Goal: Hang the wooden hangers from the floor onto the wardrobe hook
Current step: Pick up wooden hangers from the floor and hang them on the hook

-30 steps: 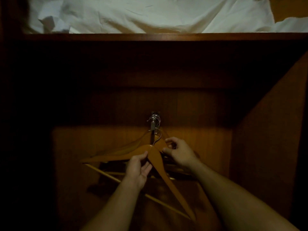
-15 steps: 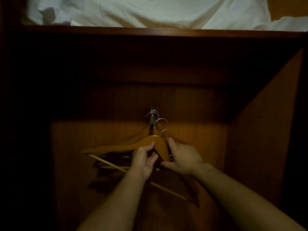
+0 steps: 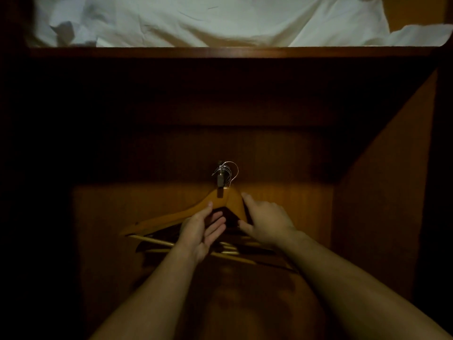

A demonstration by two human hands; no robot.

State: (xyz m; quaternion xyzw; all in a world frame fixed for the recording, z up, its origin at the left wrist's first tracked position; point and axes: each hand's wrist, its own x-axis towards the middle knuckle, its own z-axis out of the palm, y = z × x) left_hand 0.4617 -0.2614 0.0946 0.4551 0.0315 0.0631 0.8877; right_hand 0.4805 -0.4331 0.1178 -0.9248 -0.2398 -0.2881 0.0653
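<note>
A light wooden hanger hangs at the front of a bunch on the metal wardrobe hook, its wire hook looped over with several others. My left hand touches the hanger's left arm with its thumb, fingers loose and straight below it. My right hand pinches the hanger's right arm between forefinger and thumb just under the top. More hangers hang behind, mostly hidden, with pale crossbars showing.
The hook sits on the wardrobe's back panel. A wooden shelf runs overhead with white bedding piled on it. The right side wall stands close; the left side is in deep shadow.
The front hanger has swung up from a tilted position and its wire hook has gone over the wardrobe hook. My left hand's fingers have loosened from the hanger.
</note>
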